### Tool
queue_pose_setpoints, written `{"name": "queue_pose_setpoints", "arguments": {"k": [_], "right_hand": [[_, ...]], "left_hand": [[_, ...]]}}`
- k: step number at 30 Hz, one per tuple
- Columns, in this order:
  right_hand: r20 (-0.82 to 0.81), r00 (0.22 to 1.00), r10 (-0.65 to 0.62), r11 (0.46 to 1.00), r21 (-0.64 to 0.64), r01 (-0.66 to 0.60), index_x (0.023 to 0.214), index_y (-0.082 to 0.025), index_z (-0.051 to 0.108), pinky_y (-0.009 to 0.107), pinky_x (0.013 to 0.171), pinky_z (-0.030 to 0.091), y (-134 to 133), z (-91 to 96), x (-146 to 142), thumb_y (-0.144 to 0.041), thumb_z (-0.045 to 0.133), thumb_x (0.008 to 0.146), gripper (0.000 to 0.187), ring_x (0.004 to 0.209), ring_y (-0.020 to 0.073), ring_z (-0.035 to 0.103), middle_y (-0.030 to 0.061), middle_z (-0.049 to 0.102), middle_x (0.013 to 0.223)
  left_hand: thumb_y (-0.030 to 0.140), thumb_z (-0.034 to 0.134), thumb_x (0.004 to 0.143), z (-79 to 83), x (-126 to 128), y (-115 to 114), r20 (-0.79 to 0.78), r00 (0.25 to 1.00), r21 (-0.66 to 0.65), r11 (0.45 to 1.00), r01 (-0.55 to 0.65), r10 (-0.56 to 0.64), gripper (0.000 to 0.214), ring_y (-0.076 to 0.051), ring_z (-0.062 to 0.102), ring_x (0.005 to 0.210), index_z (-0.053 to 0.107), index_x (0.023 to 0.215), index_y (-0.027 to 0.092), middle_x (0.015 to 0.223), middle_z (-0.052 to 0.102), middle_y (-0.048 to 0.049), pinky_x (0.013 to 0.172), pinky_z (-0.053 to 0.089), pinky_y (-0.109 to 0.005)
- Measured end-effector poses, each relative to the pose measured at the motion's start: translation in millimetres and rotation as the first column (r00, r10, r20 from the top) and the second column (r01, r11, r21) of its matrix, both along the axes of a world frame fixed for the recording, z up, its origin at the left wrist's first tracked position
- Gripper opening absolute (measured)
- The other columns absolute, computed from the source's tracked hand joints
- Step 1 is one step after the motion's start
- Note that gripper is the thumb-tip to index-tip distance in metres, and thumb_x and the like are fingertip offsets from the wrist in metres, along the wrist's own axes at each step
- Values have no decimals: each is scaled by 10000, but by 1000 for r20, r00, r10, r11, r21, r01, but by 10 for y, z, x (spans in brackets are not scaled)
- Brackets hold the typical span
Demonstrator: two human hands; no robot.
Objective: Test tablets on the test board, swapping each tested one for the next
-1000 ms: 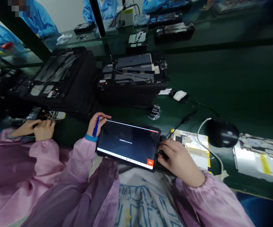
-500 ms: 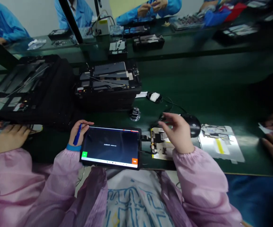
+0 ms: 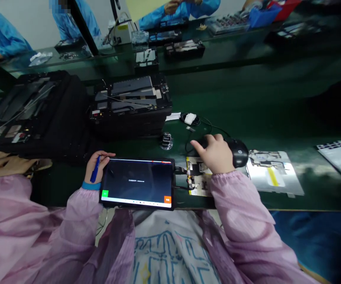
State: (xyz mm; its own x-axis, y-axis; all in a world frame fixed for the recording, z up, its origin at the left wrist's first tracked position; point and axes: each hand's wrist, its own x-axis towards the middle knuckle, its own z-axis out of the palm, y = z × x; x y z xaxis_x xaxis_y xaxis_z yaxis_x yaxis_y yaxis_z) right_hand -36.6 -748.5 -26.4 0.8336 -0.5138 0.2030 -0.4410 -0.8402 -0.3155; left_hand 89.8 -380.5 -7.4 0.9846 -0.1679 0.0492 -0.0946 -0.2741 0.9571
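My left hand [image 3: 95, 169] is closed around a blue pen [image 3: 95, 169], its fingers against the upper left corner of a tablet [image 3: 137, 183]. The tablet's dark screen carries a line of small text, a green square and an orange square. Thumb spread out to the left, my right hand [image 3: 219, 154] hovers over or rests near a circuit board [image 3: 198, 189] that ribbon cables [image 3: 180, 170] join to the tablet. Its other fingers are bent and partly hidden; I see nothing held. Just right of this hand lies a black mouse [image 3: 239, 152].
Stacks of opened tablet housings [image 3: 135, 96] stand behind on the left. A tally counter [image 3: 166, 140] and a coiled cable [image 3: 190, 118] lie mid-bench. A silver panel [image 3: 276, 177] is to the right. Another person's hands [image 3: 7, 165] are at far left; blue-sleeved people [image 3: 176, 12] sit opposite.
My right hand has moved slightly left and away from me, its fingers lowering and its thumb spreading. The neighbour's hands at far right have withdrawn, leaving a white-and-black panel in view.
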Motion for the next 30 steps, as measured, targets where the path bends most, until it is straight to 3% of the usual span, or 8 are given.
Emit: {"name": "queue_pose_setpoints", "arguments": {"k": [6,10,13,16,18,25,28,30], "right_hand": [[182,983,-26,988,154,-2,973,-70,615,432,820,471,-132,-88,140,-324,579,864,279,907,325,554,177,548,921],[529,846,-63,928,343,-145,926,-159,581,407,800,503,-198,10,-7,-221,511,817,144,841,248,587,124,531,999],[668,729,-151,697,595,-400,1059,-229,494,369,800,526,-11,172,-282,-292,615,800,292,848,202,623,87,491,1173],[540,829,-143,373,806,-460,1046,-236,494,301,670,533,239,273,-559,-325,663,788,321,783,188,629,59,583,1015],[434,900,-42,272,872,-408,998,-210,546,268,586,504,370,279,-676,-356,670,790,283,711,184,610,45,611,842],[257,893,370,289,882,-373,870,-159,673,267,536,450,546,93,-681,-434,569,831,296,579,150,547,63,639,798],[200,897,393,301,894,-332,869,-154,642,249,474,409,553,3,-638,-421,546,817,288,511,133,506,51,619,725],[173,913,370,240,931,-274,846,-169,569,230,440,387,553,-41,-620,-438,579,794,274,486,131,490,17,577,629]], "left_hand": [[334,723,637,19,-5,-14,-10,1000,-19,1000,-6,6,294,-197,652,731,525,794,184,826,729,-79,699,478,-316],[335,735,624,29,-13,-21,-32,999,-35,999,-14,13,307,-198,653,743,523,788,185,830,729,-79,699,479,-312],[345,732,637,15,-10,-9,-31,1000,-37,999,-6,5,308,-200,654,743,522,797,187,839,728,-81,692,479,-314],[349,732,644,-19,6,11,-23,1000,-38,999,-4,3,312,-199,656,757,524,810,186,835,725,-76,702,476,-310],[343,736,644,-45,20,21,-22,1000,-42,999,-6,5,315,-196,657,772,527,820,187,828,722,-68,707,472,-302],[316,710,679,-55,35,-10,9,1000,-30,1000,5,-5,272,-204,666,858,529,838,191,811,701,-39,760,466,-302],[317,714,672,-33,27,-36,20,1000,-22,1000,-7,7,276,-197,662,860,528,831,190,821,707,-42,780,465,-305],[324,721,661,-27,28,-44,18,1000,-16,1000,-20,20,289,-193,658,850,527,828,190,833,712,-49,775,464,-303]]}}
